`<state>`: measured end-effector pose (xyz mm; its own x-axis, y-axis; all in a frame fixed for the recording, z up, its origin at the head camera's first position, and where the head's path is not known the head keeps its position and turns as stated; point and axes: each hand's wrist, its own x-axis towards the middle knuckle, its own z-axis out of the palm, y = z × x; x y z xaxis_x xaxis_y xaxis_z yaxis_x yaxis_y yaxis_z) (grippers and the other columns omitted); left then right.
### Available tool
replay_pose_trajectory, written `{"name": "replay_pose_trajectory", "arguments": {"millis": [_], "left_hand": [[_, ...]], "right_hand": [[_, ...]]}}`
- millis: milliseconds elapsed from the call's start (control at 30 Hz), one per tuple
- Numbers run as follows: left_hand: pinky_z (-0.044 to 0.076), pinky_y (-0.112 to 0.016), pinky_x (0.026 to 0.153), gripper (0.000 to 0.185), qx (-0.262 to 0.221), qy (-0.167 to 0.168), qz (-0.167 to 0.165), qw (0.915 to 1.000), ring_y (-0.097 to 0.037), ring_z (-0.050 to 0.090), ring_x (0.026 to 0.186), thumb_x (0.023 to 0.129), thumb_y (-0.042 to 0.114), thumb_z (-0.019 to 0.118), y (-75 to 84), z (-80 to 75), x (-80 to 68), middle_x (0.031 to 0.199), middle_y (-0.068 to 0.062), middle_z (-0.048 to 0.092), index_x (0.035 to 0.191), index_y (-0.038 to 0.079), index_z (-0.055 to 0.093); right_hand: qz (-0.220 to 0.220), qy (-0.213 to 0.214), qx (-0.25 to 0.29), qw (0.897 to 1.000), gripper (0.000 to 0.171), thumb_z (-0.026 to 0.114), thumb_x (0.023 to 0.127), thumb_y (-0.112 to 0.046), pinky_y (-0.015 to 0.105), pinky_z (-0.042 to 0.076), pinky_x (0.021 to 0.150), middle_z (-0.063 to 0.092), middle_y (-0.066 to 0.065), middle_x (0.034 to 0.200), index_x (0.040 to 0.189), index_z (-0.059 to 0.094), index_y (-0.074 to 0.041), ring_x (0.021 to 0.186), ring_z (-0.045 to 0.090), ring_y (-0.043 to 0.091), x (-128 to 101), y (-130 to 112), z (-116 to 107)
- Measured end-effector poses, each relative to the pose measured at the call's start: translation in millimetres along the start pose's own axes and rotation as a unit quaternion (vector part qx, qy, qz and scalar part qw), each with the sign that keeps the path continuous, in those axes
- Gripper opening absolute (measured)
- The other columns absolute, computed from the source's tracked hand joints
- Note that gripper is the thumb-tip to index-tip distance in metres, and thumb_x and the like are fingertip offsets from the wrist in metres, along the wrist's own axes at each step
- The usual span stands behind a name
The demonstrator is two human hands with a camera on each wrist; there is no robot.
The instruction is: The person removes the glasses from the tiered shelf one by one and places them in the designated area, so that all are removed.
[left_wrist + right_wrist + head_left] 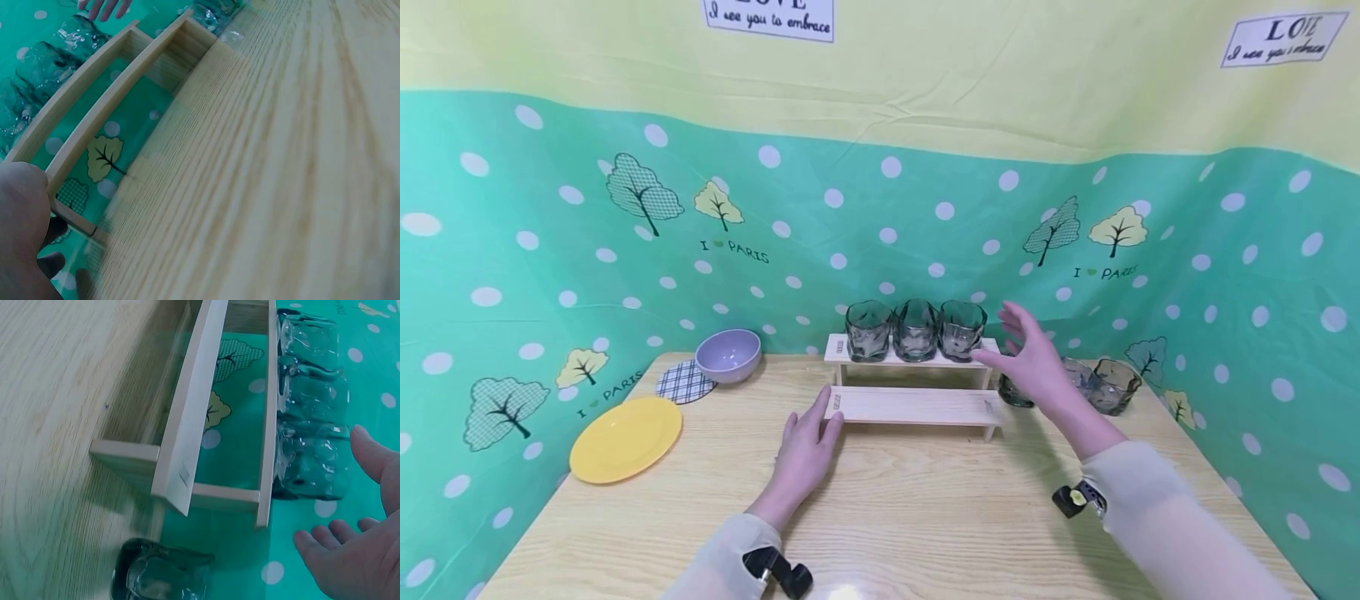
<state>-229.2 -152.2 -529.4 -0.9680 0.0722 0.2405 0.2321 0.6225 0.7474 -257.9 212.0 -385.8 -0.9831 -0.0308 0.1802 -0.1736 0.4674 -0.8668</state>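
Note:
A two-step wooden rack (913,405) stands at the back middle of the table. Three grey glass tumblers (915,330) line its upper step. My left hand (806,446) lies flat on the table, its fingertips touching the lower step's left end (53,172). My right hand (1030,354) hovers open beside the rightmost tumbler (962,329), fingers spread, holding nothing; the right wrist view shows it just off that tumbler (312,465). Another dark tumbler (1015,393) stands on the table by the rack's right end (162,575).
A yellow plate (626,438), a checked coaster (685,383) and a lilac bowl (727,355) sit at the left of the wooden table (925,508). More glass tumblers (1105,383) stand at the far right. A green dotted cloth backs the table.

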Motion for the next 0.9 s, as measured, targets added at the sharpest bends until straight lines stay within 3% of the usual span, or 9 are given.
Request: {"name": "replay_pose_trajectory", "arguments": {"millis": [300,567,900], "left_hand": [[0.005,-0.060,0.136,0.063,-0.002,-0.001,-0.002,1.0000,-0.041,0.044,0.156,0.119,0.031,0.052,0.9,-0.7,-0.4,0.169,-0.019,0.045,0.173,0.005,0.033],[0.005,-0.060,0.136,0.063,0.000,-0.001,-0.003,1.0000,-0.041,0.044,0.156,0.119,0.032,0.052,-0.4,0.7,-0.1,0.169,-0.020,0.045,0.173,0.006,0.033],[0.005,-0.060,0.136,0.063,0.005,0.001,0.001,1.0000,-0.041,0.045,0.156,0.119,0.031,0.052,-1.0,0.8,0.8,0.170,-0.018,0.045,0.173,0.006,0.034]], "right_hand": [[0.007,-0.002,0.013,1.000,0.115,0.090,0.097,-0.024,0.054,0.032,0.132,0.028,0.018,0.179,0.179,0.010,-0.016,0.163,0.031,0.041,11,0,18],[0.034,-0.001,0.001,0.999,0.115,0.090,0.097,-0.026,0.059,0.040,0.126,0.028,0.025,0.177,0.180,0.010,-0.024,0.157,0.039,0.050,20,2,28],[0.033,-0.006,0.007,0.999,0.114,0.089,0.098,-0.029,0.062,0.037,0.127,0.022,0.026,0.178,0.179,0.010,-0.030,0.158,0.033,0.052,24,5,36]]}}
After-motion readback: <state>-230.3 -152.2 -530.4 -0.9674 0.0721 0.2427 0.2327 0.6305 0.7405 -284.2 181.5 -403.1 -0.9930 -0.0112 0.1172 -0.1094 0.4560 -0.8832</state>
